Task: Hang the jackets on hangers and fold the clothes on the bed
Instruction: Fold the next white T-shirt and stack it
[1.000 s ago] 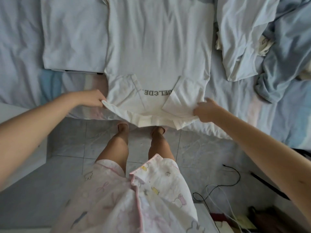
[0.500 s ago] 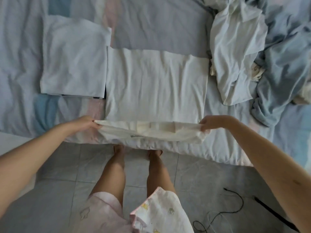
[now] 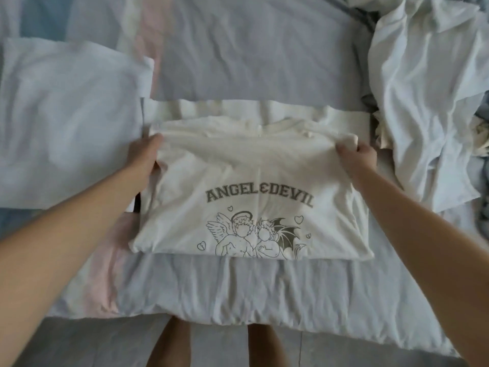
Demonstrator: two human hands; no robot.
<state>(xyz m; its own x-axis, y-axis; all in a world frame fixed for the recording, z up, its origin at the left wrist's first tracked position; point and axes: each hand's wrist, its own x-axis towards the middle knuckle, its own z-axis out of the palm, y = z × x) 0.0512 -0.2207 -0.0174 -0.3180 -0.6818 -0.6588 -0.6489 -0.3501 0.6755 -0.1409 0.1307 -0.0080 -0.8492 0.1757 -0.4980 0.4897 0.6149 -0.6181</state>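
Observation:
A cream T-shirt (image 3: 251, 176) printed "ANGEL & DEVIL" with an angel and devil drawing lies folded in half on the bed (image 3: 251, 49), print facing up. My left hand (image 3: 144, 157) grips its far left corner. My right hand (image 3: 357, 157) pinches its far right corner. The shirt's lower layer sticks out beyond the folded edge at the far side.
A folded white garment (image 3: 68, 120) lies on the bed to the left, touching the shirt's edge. Crumpled white clothes (image 3: 428, 88) and a blue-grey garment (image 3: 481, 123) are heaped at the right. Tiled floor (image 3: 79, 345) and my legs show below the bed edge.
Both hands lifted the shirt's near end from the bed edge and carried it away from me, folding it over the far half so the print now faces up.

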